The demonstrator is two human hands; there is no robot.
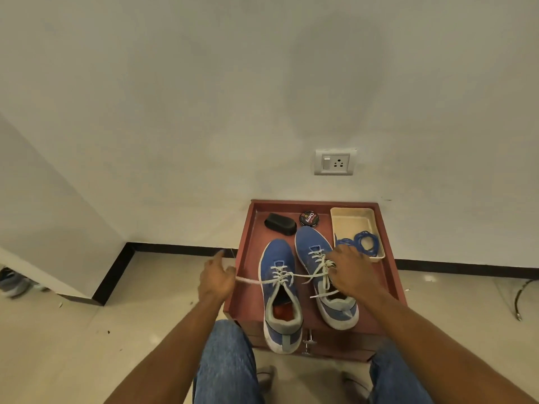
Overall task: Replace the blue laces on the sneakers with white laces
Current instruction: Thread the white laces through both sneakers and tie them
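Hands (216,279) (351,272) pinch white lace (294,277) ends — sneakers (280,290) on red tray (248,246), tiled floor (87,345).

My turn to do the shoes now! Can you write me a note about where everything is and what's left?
Left hand: pinches a white lace end, pulled out sideways across the left sneaker.
Right hand: on the right sneaker, fingers at its white lace.
Blue laces: off, lying in the cream tray.
Done: both sneakers show white lacing.
Left: finish pulling the right sneaker's lace snug and tie it; I cannot tell whether the left one is tied.
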